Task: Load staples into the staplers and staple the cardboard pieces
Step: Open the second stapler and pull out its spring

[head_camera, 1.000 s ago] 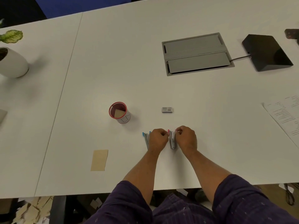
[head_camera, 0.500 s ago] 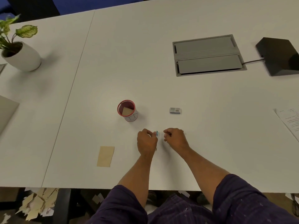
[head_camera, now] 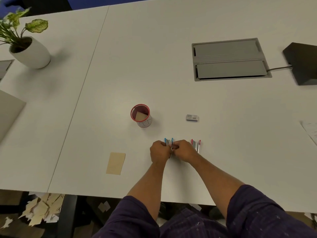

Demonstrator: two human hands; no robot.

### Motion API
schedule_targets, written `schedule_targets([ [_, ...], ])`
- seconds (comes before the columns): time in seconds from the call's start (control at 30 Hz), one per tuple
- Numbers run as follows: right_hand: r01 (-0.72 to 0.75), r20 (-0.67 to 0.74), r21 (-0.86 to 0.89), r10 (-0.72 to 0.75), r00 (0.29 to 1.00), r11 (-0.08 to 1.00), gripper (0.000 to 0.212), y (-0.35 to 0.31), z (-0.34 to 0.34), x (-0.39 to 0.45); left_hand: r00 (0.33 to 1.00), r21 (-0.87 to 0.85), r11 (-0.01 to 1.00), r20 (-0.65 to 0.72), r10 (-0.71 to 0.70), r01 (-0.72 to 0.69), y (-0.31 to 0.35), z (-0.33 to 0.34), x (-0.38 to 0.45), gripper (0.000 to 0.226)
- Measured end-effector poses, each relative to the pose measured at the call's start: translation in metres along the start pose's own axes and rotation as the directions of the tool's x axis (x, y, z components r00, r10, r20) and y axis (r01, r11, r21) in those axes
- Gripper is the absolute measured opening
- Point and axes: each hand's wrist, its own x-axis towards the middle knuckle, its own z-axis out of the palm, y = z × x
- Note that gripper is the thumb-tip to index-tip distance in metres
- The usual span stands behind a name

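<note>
Hands, L (head_camera: 158, 151) & R (head_camera: 184, 150), fingers curled pinching blue stapler (head_camera: 169, 143); small, stiff, prob. light, best held by sides.

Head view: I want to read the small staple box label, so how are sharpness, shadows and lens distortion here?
Head view: the staple box label is too small and soft to read; the cup and plant pot cast soft shadows toward the right; table edges bow from the wide-angle lens; both hands at the blue stapler look slightly blurred.
</note>
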Motion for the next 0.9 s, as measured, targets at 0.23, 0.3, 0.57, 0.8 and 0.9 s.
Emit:
schedule_targets([
  [0.23,0.029,0.009,0.101,-0.030,1.000,0.994,0.025,-0.002,-0.001,-0.001,0.998,-0.112,0.992,0.041,-0.047,0.051,-0.002,0.004,0.005,0.019],
  [0.3,0.046,-0.007,0.139,-0.045,0.999,0.989,0.025,-0.002,-0.001,-0.001,0.997,-0.190,0.979,0.051,-0.066,0.075,-0.004,0.005,0.005,0.016],
  [0.57,0.144,-0.216,0.350,-0.070,0.974,0.925,0.008,0.008,-0.014,-0.001,0.966,-0.556,0.811,0.255,-0.045,0.184,0.000,-0.005,-0.001,0.016],
  [0.8,0.105,-0.235,0.569,0.039,0.971,0.816,0.027,0.010,-0.024,-0.001,0.908,-0.642,0.710,0.419,0.011,0.288,0.005,-0.008,-0.011,0.013],
  [0.9,0.123,-0.177,0.632,-0.013,0.984,0.765,0.016,0.010,-0.028,-0.002,0.898,-0.682,0.656,0.441,0.015,0.324,0.008,-0.008,-0.015,0.006],
])
